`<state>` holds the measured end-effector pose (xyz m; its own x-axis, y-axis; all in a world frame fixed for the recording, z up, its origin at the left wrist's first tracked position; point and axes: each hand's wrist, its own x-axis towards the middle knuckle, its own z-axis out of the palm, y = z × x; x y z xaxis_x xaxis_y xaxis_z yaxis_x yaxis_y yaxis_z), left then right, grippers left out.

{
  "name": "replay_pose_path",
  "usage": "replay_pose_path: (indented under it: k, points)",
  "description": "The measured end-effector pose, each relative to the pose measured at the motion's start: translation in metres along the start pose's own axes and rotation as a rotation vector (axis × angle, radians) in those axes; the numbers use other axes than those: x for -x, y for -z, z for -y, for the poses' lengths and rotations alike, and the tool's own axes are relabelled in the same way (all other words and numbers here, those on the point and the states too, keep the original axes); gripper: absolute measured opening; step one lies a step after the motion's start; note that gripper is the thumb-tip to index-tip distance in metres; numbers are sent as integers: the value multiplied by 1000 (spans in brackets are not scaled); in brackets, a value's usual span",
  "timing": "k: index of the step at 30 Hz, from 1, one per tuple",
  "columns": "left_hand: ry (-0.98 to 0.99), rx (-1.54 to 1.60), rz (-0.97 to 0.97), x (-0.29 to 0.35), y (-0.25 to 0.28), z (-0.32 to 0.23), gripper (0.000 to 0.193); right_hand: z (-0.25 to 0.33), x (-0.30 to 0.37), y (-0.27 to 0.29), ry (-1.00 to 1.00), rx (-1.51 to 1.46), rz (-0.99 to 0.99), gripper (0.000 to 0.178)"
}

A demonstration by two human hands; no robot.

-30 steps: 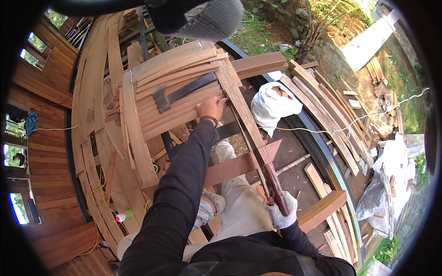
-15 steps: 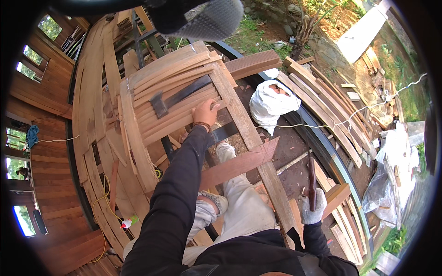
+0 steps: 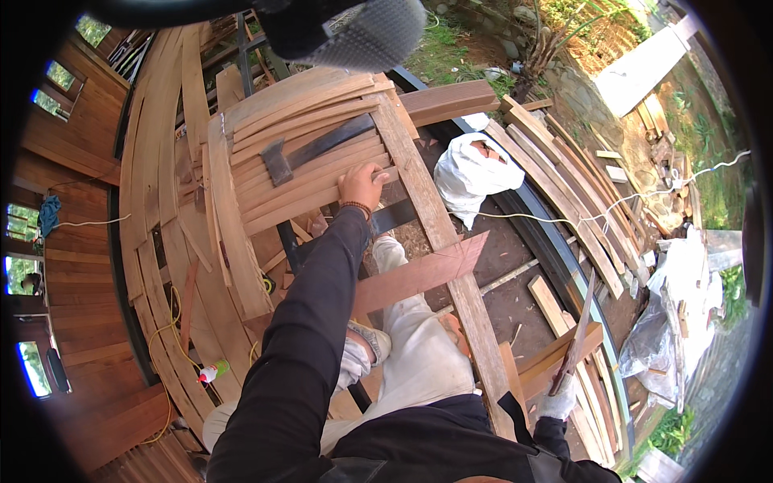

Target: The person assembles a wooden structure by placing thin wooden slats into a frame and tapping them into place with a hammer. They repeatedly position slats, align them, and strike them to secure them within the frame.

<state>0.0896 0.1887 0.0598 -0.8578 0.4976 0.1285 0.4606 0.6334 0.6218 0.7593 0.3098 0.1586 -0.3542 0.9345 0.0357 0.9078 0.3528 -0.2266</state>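
Our bare left hand [image 3: 362, 185] rests at the ends of brown wooden slats [image 3: 294, 203], fingers curled; we cannot tell whether they grip. At lower right, our white-gloved right hand [image 3: 558, 398] is clenched around a long, narrow brown tool [image 3: 575, 348].

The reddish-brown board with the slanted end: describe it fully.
The reddish-brown board looks like flat, smooth wood, its right end cut to a slanted point, faint lines near it. It lies across the weathered rail, overhanging to the right. The left sleeve hides its left part; whether they touch is unclear.
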Motion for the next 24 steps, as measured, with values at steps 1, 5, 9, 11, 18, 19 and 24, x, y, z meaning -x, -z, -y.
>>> replay_pose_path:
  k: [1,5,9,11,18,19,24]
  points:
    - [-12,-20,-6,-2,-3,-4,27,-17,13,-7,36,97,10,22]
    - [-113,-144,-89,-1,-25,8,29,-9,43,-6,223,233,57,16]
    - [-205,-72,39,5,3,49,39,37,54,21,220,183,394,29]
    - [-163,-40,117,6,11,44,45,19,75,22,191,219,608,23]
    - [-101,-19,177,20,44,41,47,24,99,37,222,-7,759,26]
    - [-88,-10,172,22,50,51,47,23,100,35,236,18,725,27]
    - [-89,25,105,47,62,52,42,-2,114,31,274,147,515,33]
